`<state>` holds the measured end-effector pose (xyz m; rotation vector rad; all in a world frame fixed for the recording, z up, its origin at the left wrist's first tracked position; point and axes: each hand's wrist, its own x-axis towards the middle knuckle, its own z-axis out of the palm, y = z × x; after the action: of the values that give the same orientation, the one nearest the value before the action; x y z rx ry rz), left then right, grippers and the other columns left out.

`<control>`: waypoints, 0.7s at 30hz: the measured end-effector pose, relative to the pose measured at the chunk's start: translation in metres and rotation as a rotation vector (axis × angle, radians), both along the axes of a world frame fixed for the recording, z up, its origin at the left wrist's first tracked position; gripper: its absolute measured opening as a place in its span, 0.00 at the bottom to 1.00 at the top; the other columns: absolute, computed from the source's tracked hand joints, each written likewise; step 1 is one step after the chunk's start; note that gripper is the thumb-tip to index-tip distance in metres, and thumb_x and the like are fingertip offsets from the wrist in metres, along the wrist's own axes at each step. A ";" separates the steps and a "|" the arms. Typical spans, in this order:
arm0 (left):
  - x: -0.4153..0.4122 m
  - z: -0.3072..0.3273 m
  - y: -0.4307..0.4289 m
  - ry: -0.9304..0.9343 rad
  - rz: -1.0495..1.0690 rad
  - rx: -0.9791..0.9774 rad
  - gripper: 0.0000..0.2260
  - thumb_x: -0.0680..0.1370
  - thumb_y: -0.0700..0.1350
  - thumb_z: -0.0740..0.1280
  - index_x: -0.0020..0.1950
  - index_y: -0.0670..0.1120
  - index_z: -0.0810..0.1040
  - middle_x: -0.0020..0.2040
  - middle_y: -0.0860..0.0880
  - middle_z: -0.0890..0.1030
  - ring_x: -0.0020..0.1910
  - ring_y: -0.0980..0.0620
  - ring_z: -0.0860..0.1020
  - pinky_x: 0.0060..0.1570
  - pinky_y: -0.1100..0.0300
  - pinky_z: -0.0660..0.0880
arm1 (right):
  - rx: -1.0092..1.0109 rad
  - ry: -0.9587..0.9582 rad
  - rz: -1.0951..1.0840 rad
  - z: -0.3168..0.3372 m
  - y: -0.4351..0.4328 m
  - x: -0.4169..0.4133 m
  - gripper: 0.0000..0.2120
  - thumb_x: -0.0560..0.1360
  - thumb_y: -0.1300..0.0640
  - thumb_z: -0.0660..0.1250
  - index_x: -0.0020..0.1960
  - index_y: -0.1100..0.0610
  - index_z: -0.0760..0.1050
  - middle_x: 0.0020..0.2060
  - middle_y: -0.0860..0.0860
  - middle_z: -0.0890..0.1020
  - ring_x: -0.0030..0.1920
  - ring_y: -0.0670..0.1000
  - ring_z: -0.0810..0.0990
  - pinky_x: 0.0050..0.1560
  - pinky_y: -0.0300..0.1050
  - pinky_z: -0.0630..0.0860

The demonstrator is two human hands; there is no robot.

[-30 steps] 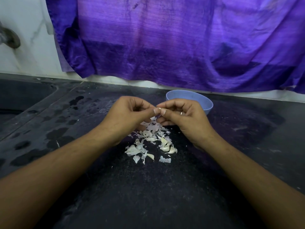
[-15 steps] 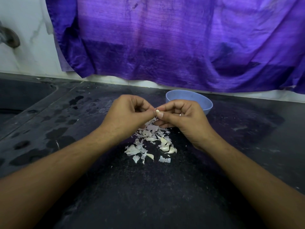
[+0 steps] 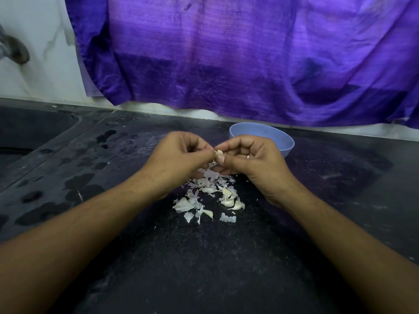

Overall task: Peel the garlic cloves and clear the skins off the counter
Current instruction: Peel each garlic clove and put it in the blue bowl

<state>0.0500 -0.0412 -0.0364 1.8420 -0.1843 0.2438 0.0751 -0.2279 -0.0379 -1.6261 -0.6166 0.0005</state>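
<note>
Just above the dark counter [image 3: 204, 273] in the head view, the left hand [image 3: 179, 158] and the right hand [image 3: 251, 159] meet fingertip to fingertip, the curled fingers of both pinching one small garlic clove [image 3: 219, 152] between them. Loose skins [image 3: 205, 191] lie heaped on the counter at 6 o'clock from the clove. A blue bowl [image 3: 269, 135] stands at 2 o'clock, behind the right hand.

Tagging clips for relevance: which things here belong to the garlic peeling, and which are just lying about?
In the job: garlic clove, pinched by left hand and right hand; skins on the counter; blue bowl, probably.
Lying about: purple cloth; sink; tap.
</note>
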 end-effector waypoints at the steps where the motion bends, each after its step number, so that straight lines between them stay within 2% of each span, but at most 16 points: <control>1: 0.000 0.000 0.000 -0.009 0.002 0.013 0.04 0.76 0.44 0.75 0.43 0.45 0.85 0.43 0.40 0.86 0.43 0.45 0.85 0.47 0.46 0.85 | -0.003 0.005 -0.003 0.000 0.000 0.000 0.06 0.75 0.67 0.73 0.52 0.64 0.82 0.43 0.63 0.87 0.43 0.57 0.87 0.49 0.50 0.84; 5: 0.002 -0.002 0.003 -0.039 0.024 0.088 0.04 0.76 0.46 0.74 0.41 0.48 0.85 0.40 0.46 0.86 0.45 0.43 0.86 0.46 0.44 0.85 | 0.002 0.036 -0.002 0.001 0.000 0.000 0.04 0.76 0.68 0.72 0.51 0.64 0.82 0.41 0.61 0.87 0.41 0.56 0.87 0.48 0.49 0.84; 11: 0.001 -0.002 0.004 -0.060 0.023 0.095 0.03 0.75 0.48 0.72 0.42 0.51 0.84 0.39 0.47 0.86 0.44 0.43 0.86 0.46 0.40 0.85 | 0.064 0.081 -0.021 0.001 0.001 0.001 0.05 0.77 0.69 0.71 0.50 0.62 0.80 0.40 0.61 0.86 0.40 0.55 0.87 0.46 0.48 0.84; 13: 0.000 0.000 0.004 -0.059 0.033 0.108 0.04 0.75 0.48 0.70 0.43 0.50 0.84 0.40 0.47 0.86 0.43 0.46 0.86 0.47 0.41 0.85 | 0.083 0.078 -0.042 0.001 0.001 0.001 0.05 0.76 0.68 0.72 0.51 0.62 0.81 0.42 0.61 0.86 0.42 0.55 0.87 0.48 0.49 0.84; 17: 0.002 0.000 0.006 -0.032 0.074 0.148 0.05 0.78 0.44 0.69 0.43 0.46 0.82 0.41 0.47 0.86 0.42 0.56 0.85 0.45 0.46 0.86 | 0.145 0.076 -0.063 0.003 -0.001 0.002 0.06 0.76 0.68 0.71 0.51 0.61 0.82 0.41 0.56 0.85 0.41 0.53 0.86 0.51 0.52 0.84; 21: 0.001 0.001 0.006 -0.026 0.057 0.142 0.06 0.80 0.45 0.68 0.44 0.47 0.84 0.42 0.48 0.86 0.43 0.55 0.86 0.46 0.45 0.85 | 0.116 0.060 -0.074 0.003 -0.002 0.001 0.06 0.76 0.67 0.72 0.51 0.61 0.82 0.41 0.57 0.85 0.41 0.53 0.86 0.51 0.53 0.84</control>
<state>0.0512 -0.0349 -0.0358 1.9872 -0.1712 0.3006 0.0763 -0.2297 -0.0345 -1.5296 -0.5014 -0.0399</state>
